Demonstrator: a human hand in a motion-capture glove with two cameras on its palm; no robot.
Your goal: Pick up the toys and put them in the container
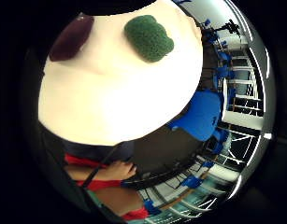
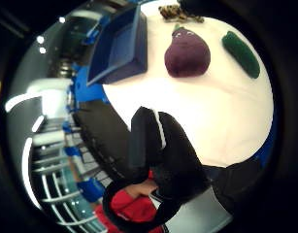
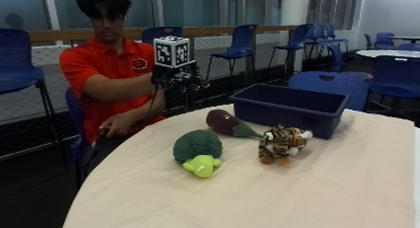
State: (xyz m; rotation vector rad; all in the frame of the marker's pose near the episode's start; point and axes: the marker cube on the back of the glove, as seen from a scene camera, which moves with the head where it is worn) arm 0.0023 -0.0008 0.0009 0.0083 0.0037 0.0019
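From the outside view, a person in a red shirt sits at the far left of a round table (image 3: 315, 188) draped in cream cloth. The gloved right hand (image 3: 174, 80) is raised in the air above the table's edge, apart from every toy; its fingers cannot be made out here. Taking the table as a clock face seen from this camera, the blue container (image 3: 289, 108) sits at about one o'clock. The eggplant toy (image 3: 226, 123) lies at about eleven o'clock, just beside the container's near left corner. The broccoli toy (image 3: 197, 151) rests at about nine o'clock, near the eggplant toy. The tiger toy (image 3: 282, 143) stands near the centre, in front of the container. The bare left hand (image 3: 118, 125) rests low by the person's lap.

In the little finger side palm view, the broccoli toy (image 1: 148, 37) and the eggplant toy (image 1: 70, 38) lie on the table (image 1: 115, 93), well apart from the camera. The bare left hand (image 1: 117, 170) shows beyond the table's edge.

In the thumb side palm view, a black gloved finger (image 2: 158, 145) hangs loosely bent in front of the table (image 2: 226, 111), holding nothing, so the hand looks relaxed and empty. Beyond it lie the eggplant toy (image 2: 187, 53), the container (image 2: 119, 46), what seems to be the tiger toy (image 2: 175, 13), and the broccoli toy (image 2: 241, 53).
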